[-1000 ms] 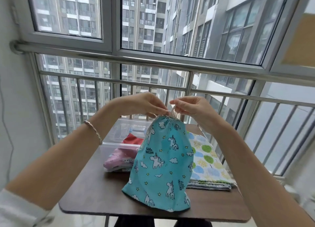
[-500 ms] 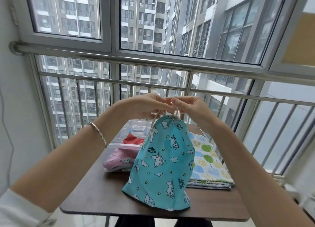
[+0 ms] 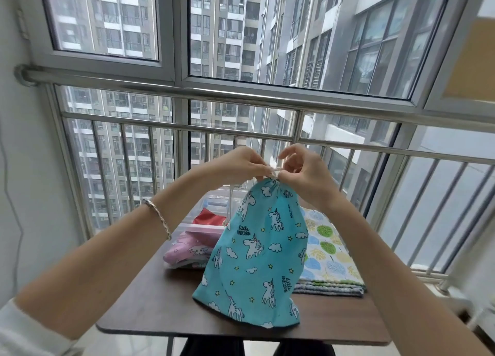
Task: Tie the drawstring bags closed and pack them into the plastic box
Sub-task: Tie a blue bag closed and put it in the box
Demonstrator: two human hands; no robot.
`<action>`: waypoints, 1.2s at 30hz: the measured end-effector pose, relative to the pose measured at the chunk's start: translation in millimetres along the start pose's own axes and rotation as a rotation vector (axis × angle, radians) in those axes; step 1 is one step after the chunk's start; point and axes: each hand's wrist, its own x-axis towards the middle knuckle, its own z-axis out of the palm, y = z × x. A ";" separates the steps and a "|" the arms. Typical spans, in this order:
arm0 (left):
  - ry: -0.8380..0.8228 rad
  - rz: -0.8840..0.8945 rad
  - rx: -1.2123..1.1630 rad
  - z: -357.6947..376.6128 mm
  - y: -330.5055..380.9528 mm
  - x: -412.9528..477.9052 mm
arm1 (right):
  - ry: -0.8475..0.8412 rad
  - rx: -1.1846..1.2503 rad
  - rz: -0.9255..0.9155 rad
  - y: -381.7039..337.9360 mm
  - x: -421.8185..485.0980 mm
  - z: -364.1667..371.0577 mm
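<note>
Two hands, left [image 3: 241, 165] and right [image 3: 304, 175], seemingly pinch the drawstring [image 3: 276, 170].

A home's enclosed high-rise balcony: beyond the left hand [image 3: 241, 164] and right hand [image 3: 304, 175] stand grey-framed glass windows [image 3: 107, 21], a shiny steel railing [image 3: 241, 93] and grey residential tower blocks [image 3: 222, 34], with a small dark wooden counter [image 3: 160, 302] below.

You have one teal unicorn-print cloth drawstring bag [image 3: 254, 259], one clear plastic box [image 3: 211, 203], one red cloth bag [image 3: 209, 217], one pink printed cloth bag [image 3: 184, 251] and one stack of tree-print cloth [image 3: 329, 259] (layers uncountable here).
</note>
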 end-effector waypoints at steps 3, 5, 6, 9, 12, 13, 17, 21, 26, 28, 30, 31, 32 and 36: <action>-0.033 0.018 0.045 1.1 4.4 -3.7 | 0.010 -0.173 -0.078 0.8 -1.6 3.5; -0.033 0.053 0.083 1.1 5.4 -5.4 | 0.014 -0.149 -0.026 1.7 -0.6 4.7; -0.028 0.072 0.099 1.3 5.5 -6.0 | 0.010 -0.083 0.035 1.4 0.0 5.0; 0.011 0.134 0.185 1.8 7.4 -6.5 | -0.104 0.345 0.280 -0.7 1.0 3.7; 0.036 0.174 0.230 1.7 9.6 -5.5 | -0.274 0.787 0.447 1.2 -2.2 1.8; 0.038 0.175 0.240 2.1 9.5 -5.0 | -0.282 0.851 0.449 3.1 -2.8 1.7; 0.028 0.144 0.222 3.6 5.9 -4.6 | -0.072 0.599 0.320 5.3 -4.9 8.3; 0.024 0.117 0.144 4.4 1.6 -2.8 | 0.125 0.231 0.074 11.4 -6.1 10.7; 0.032 0.099 0.042 6.8 4.6 -2.2 | 0.113 0.193 -0.074 9.2 -6.9 7.5; 0.039 0.094 0.028 6.9 6.1 -1.7 | 0.092 0.259 -0.041 3.1 -9.7 6.0; 0.037 0.088 0.017 7.5 6.2 -1.0 | 0.099 0.303 -0.005 -2.5 -12.2 5.1; 0.036 0.085 0.019 7.9 5.8 -0.7 | 0.105 0.335 0.024 -3.9 -12.5 4.9; 0.036 0.080 0.023 8.3 5.9 -0.8 | 0.105 0.362 0.048 -4.7 -12.7 4.5; 0.034 0.095 0.011 6.4 6.8 -2.0 | 0.084 0.248 0.049 -4.8 -13.4 4.2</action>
